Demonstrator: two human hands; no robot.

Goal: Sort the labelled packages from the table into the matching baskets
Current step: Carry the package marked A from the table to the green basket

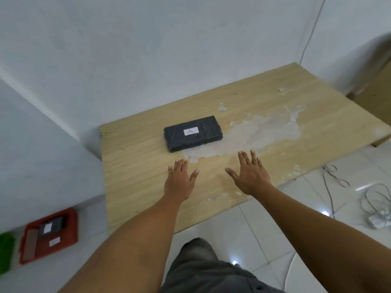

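On the wooden table (131,166), black package (193,133) labelled A, left hand (179,180) and right hand (250,175) just near of it, fingers spread, empty, red basket (72,225) on floor far left.

I stood in a bare home room: white walls (105,49) behind my wooden table (135,166), glossy floor tiles (264,240) under it.

One black package (193,133) on one table (135,166), two hands, one red basket (49,235), one green basket (5,252)
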